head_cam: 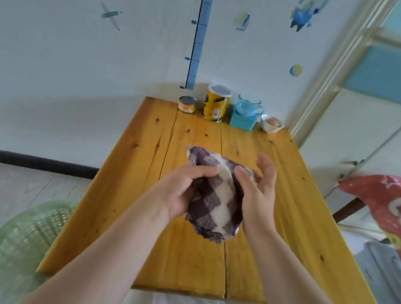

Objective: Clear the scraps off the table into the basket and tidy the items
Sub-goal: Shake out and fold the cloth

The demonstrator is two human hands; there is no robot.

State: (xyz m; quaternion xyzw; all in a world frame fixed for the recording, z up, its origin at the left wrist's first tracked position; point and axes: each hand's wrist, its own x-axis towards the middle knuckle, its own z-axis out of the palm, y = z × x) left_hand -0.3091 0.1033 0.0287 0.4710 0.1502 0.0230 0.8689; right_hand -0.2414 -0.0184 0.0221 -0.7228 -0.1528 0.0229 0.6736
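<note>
A purple and white checked cloth hangs bunched between both hands above the middle of the wooden table. My left hand grips its left side with fingers curled over the fabric. My right hand presses against its right side, fingers partly spread. A pale green plastic basket stands on the floor at the table's near left corner. No scraps show on the tabletop.
Along the far edge stand a small orange tin, a tall yellow can, a blue glass cup on a teal box, and a white bowl holding an egg. A red bag hangs at right.
</note>
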